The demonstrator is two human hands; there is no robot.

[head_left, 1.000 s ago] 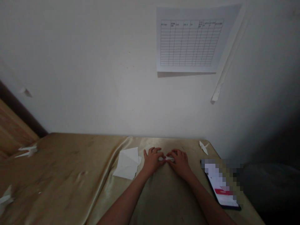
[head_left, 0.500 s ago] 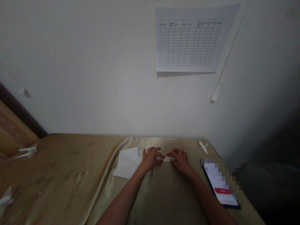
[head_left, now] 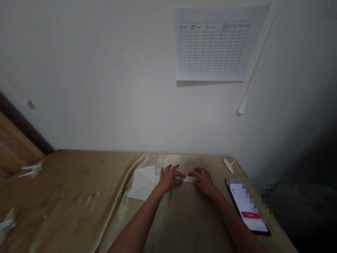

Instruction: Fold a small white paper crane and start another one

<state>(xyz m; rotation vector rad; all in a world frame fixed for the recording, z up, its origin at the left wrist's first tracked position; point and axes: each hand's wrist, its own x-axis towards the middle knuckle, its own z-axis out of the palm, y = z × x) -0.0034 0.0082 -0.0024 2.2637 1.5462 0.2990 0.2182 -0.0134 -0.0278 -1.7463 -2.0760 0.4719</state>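
Both my hands rest on a table covered with a gold satin cloth [head_left: 79, 196]. Between them lies a small folded white paper piece [head_left: 187, 179], narrow and flat. My left hand [head_left: 169, 177] presses its left end with fingers bent over it. My right hand [head_left: 203, 180] presses the right end in the same way, fingertips almost meeting the left ones. Most of the folded piece is hidden under my fingers. A creased white sheet of paper [head_left: 143, 182] lies flat just left of my left hand.
A phone [head_left: 249, 207] with a lit screen lies at the right table edge. Folded paper cranes sit at the back right corner [head_left: 228, 165], the far left [head_left: 31, 169] and the near left [head_left: 6, 224]. A printed grid sheet [head_left: 214, 47] hangs on the wall.
My hands have slid slightly apart along the folded piece, showing a little more of the white paper between the fingertips. Nothing else has moved.
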